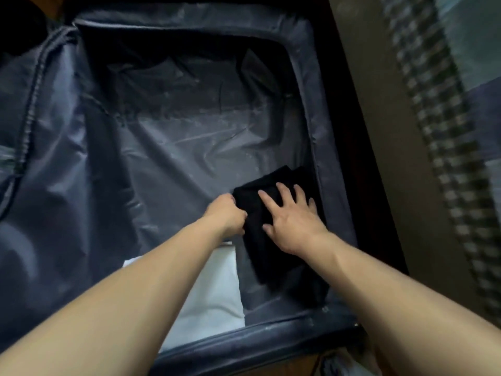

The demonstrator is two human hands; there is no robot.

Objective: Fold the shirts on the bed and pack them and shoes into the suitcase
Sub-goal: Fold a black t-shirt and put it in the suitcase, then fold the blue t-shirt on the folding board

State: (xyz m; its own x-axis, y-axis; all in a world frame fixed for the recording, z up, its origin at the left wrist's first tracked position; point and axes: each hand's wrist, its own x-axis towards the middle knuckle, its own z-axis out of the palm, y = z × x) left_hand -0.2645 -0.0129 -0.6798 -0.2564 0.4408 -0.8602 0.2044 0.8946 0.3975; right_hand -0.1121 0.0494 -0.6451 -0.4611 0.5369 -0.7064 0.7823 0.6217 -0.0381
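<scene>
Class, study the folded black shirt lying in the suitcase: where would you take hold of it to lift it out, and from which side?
Probably the folded black shirt is best pinched along its left edge, where the left hand already grips it. That edge faces bare suitcase lining; the right edge crowds the wall. The right hand lies flat on top.

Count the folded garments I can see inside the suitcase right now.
2. A black folded shirt lies in the suitcase's near right corner, under both hands; a white one lies left of it, partly hidden by the left forearm. Others could be hidden.
</scene>
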